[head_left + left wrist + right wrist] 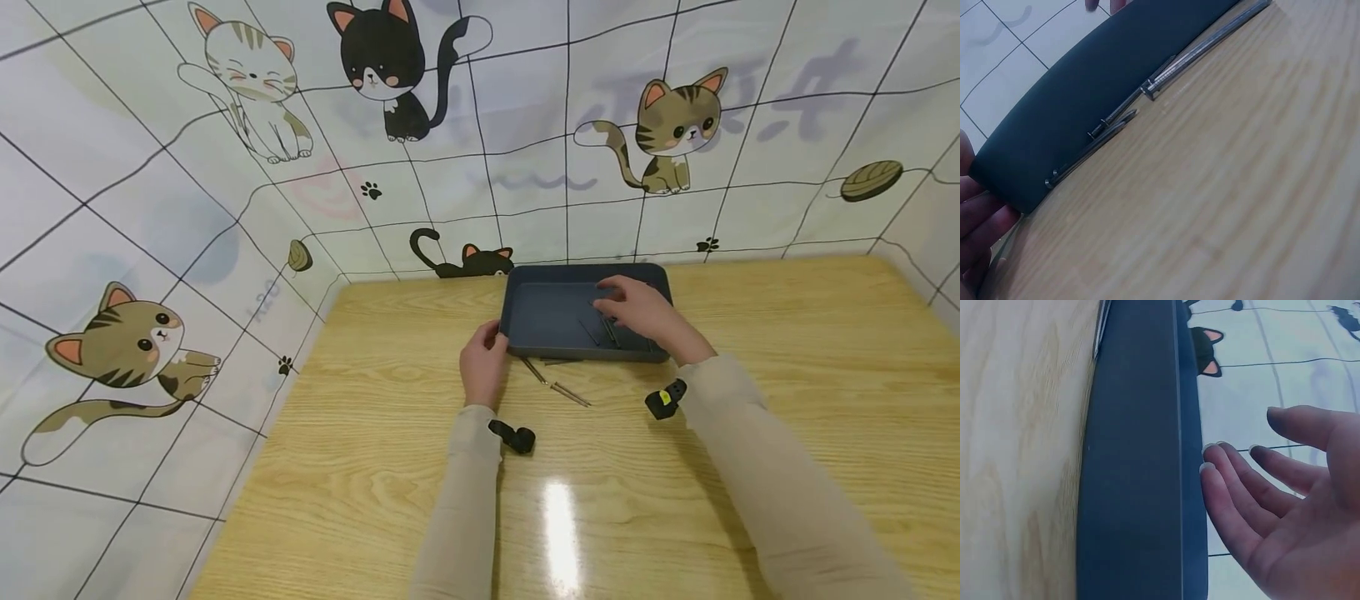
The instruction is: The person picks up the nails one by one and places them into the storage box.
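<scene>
Head view: nails (572,394) lie on the desk (600,492) by the tray (551,308), more nails (611,332) inside; I judge I am gathering them, next move calling for a thin pinch on a loose one. My left hand (483,364) grips the tray's near-left corner; my right hand (641,310) hovers above it, fingers loosely spread, apparently holding nothing.
</scene>
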The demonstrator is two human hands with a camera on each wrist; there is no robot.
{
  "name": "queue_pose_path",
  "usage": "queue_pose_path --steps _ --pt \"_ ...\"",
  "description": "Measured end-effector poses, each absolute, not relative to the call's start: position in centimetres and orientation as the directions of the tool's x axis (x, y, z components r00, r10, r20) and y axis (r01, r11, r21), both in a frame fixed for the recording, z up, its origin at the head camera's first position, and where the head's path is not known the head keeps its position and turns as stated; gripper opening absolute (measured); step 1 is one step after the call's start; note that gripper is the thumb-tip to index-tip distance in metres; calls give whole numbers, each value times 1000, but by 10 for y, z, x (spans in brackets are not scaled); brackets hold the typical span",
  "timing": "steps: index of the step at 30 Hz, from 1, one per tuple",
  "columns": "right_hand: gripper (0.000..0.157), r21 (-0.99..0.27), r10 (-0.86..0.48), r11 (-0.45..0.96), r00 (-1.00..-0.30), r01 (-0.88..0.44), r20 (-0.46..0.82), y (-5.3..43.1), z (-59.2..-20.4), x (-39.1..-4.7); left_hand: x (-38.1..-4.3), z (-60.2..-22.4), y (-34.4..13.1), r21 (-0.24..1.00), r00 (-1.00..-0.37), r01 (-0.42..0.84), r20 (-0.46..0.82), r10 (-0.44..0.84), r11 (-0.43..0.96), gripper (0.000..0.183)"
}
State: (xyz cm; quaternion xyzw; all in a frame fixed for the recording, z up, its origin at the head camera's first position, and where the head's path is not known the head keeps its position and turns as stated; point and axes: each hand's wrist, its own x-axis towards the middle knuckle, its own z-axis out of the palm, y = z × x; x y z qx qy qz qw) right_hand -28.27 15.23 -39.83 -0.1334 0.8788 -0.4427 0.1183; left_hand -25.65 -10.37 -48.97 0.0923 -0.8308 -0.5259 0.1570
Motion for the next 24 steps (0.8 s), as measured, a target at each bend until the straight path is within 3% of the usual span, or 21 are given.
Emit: queue_pose_path --steps 12,24 --pt "51 -944 -337 313 -942 -104 -8 150 -406 -249 -251 -486 -104 904 -934 11 162 -318 428 30" --pt "45 -961 -324 267 -946 -71 -21 143 -417 -232 -252 -484 -104 908 -938 26 167 -305 419 30"
